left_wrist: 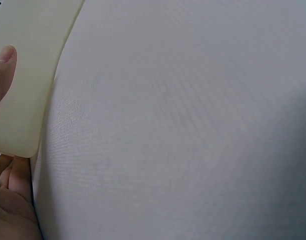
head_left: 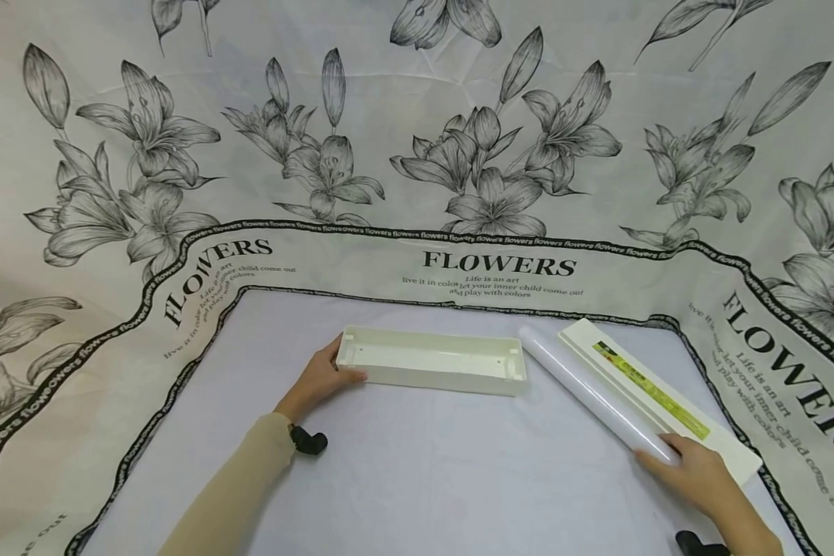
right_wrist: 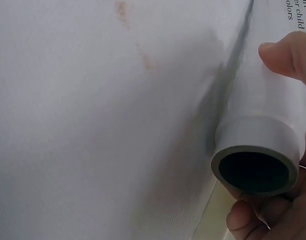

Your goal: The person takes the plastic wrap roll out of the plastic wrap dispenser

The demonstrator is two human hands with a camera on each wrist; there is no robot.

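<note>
A long, cream plastic box [head_left: 445, 378], open at the top, lies across the middle of the table. My left hand [head_left: 320, 380] grips its left end, thumb on the front wall. In the left wrist view the thumb [left_wrist: 4, 75] presses the box's side and the other fingers curl at its end. My right hand [head_left: 698, 472] holds the near end of a glossy white roll of plastic wrap [head_left: 591, 390], which slants away to the far left. Its hollow core [right_wrist: 255, 171] faces the right wrist camera, with thumb above and fingers beneath.
Along the roll's right side lies a long cream lid [head_left: 730, 448] with a yellow-green label [head_left: 649, 388]. White cloth [head_left: 445, 479] covers the table, bordered by a floral printed sheet [head_left: 493, 262] that rises behind. Faint brownish stains [right_wrist: 145, 57] mark the cloth.
</note>
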